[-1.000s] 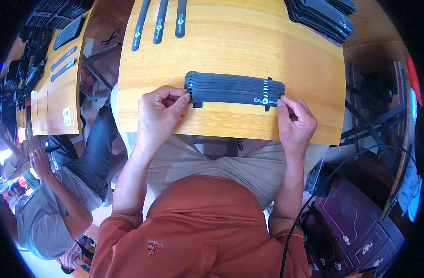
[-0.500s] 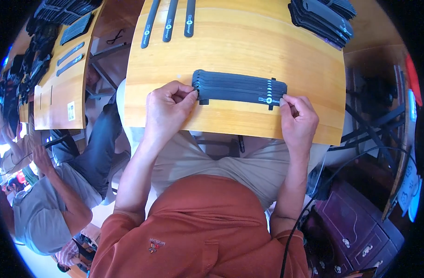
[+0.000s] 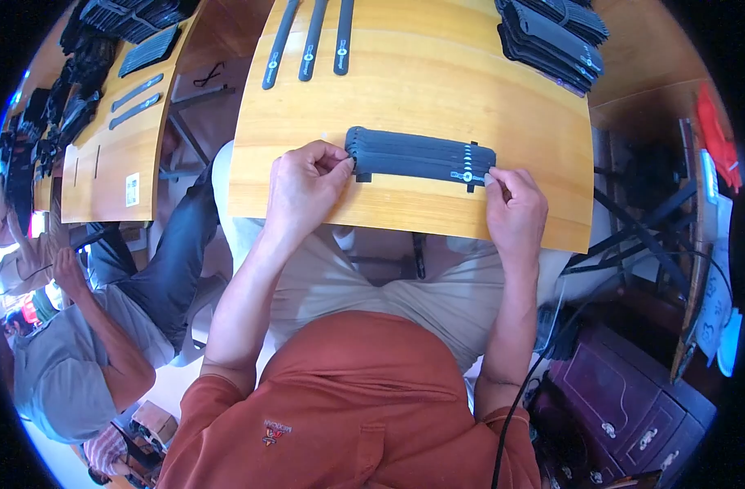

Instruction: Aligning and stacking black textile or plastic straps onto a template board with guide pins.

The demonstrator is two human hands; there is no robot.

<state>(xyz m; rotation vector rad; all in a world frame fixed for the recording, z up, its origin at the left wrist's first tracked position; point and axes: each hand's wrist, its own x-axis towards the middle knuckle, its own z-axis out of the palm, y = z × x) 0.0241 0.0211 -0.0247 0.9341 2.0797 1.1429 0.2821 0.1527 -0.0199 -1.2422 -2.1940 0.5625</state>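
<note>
Black straps [image 3: 417, 155] lie bundled flat, mid-surface [image 3: 405, 90]. Left hand [image 3: 303, 187] pinches the bundle's left end; right hand [image 3: 515, 213] grips its right end, apparently to keep edges aligned. Three loose straps [image 3: 311, 41] lie beyond

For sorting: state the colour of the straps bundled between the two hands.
Black, with small pale markings near the right end of the strap bundle; the head view shows it.
</note>
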